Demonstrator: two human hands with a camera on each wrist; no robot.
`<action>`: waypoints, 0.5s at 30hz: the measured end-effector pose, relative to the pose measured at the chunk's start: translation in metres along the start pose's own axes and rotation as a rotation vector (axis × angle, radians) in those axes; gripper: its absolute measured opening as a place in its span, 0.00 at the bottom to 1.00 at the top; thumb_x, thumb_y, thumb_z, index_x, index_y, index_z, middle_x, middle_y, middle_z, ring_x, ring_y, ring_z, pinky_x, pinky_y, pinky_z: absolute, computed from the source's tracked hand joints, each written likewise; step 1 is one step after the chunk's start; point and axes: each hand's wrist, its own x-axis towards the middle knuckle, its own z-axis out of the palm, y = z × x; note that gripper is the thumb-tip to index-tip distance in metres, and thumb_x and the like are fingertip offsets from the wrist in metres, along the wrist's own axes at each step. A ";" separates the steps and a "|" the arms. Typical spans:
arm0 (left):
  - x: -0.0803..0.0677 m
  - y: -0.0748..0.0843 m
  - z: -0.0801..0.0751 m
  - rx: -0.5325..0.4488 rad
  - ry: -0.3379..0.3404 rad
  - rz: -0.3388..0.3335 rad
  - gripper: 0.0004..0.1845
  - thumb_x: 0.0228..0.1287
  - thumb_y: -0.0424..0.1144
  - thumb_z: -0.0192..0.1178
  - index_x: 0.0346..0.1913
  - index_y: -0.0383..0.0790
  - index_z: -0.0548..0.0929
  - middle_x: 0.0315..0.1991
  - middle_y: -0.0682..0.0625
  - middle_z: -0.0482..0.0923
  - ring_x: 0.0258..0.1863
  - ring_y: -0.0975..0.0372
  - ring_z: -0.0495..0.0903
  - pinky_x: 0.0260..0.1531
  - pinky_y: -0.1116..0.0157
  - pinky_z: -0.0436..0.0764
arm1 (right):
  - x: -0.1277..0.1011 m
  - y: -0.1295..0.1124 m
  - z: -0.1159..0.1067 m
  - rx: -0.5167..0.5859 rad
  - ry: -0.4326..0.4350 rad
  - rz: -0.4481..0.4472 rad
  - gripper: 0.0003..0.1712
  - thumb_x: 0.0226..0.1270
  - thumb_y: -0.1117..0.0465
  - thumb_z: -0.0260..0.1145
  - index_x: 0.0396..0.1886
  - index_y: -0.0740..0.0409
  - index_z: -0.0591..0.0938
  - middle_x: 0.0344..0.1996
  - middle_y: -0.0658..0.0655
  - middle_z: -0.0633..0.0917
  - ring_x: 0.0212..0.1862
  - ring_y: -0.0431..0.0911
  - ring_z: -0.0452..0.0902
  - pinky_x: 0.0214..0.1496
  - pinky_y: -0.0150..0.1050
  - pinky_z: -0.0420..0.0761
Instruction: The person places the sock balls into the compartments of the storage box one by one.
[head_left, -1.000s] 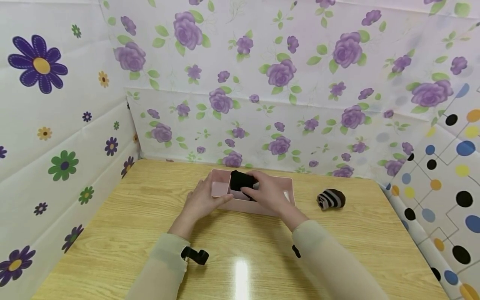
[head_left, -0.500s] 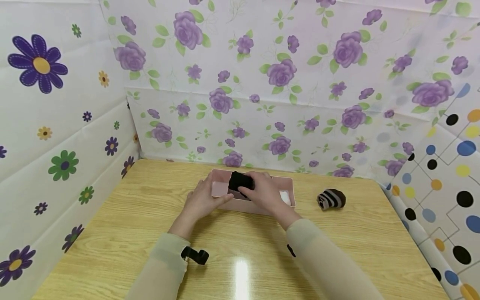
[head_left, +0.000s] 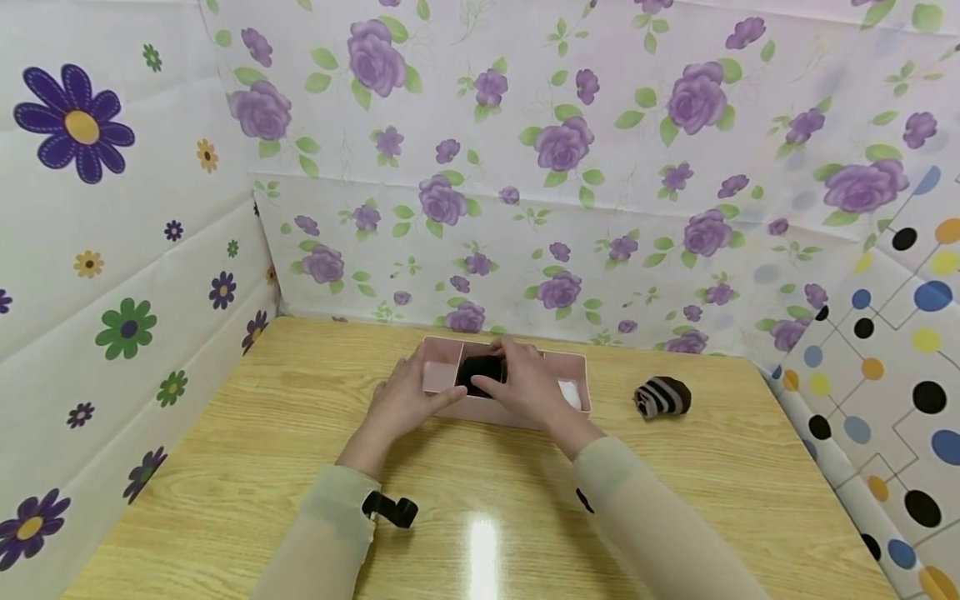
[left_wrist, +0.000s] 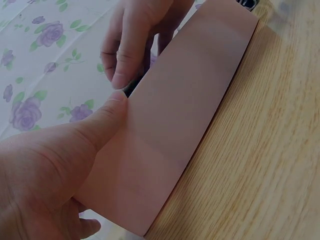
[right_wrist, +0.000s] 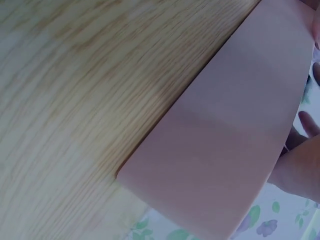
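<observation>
Wood-grain table (head_left: 262, 467) — floral paper walls (head_left: 525, 167).

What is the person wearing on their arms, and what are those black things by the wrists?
Both arms wear long, pale beige sleeves, the left sleeve and right sleeve reaching the wrists. A small black device is strapped at the left wrist; a smaller black bit shows at the right. The left hand and right hand are bare: no gloves.
</observation>
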 end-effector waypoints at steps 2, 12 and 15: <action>0.000 0.001 -0.001 0.003 -0.005 -0.005 0.69 0.67 0.80 0.63 0.92 0.41 0.43 0.89 0.38 0.52 0.87 0.35 0.49 0.75 0.21 0.52 | -0.003 0.001 -0.002 0.007 -0.012 -0.019 0.35 0.79 0.38 0.71 0.74 0.51 0.76 0.67 0.53 0.83 0.71 0.54 0.75 0.67 0.58 0.81; 0.002 0.000 -0.001 0.006 0.000 0.000 0.67 0.69 0.78 0.64 0.92 0.39 0.43 0.88 0.36 0.53 0.86 0.35 0.49 0.74 0.21 0.52 | -0.009 0.006 -0.010 0.006 -0.020 -0.078 0.29 0.84 0.45 0.69 0.75 0.53 0.80 0.69 0.55 0.83 0.78 0.57 0.70 0.74 0.59 0.77; 0.001 0.000 0.000 0.006 0.001 0.001 0.68 0.68 0.78 0.64 0.92 0.40 0.43 0.88 0.36 0.53 0.87 0.35 0.49 0.75 0.21 0.52 | -0.011 0.010 -0.014 0.009 -0.008 -0.066 0.28 0.84 0.45 0.69 0.75 0.51 0.81 0.70 0.55 0.83 0.77 0.57 0.71 0.73 0.59 0.78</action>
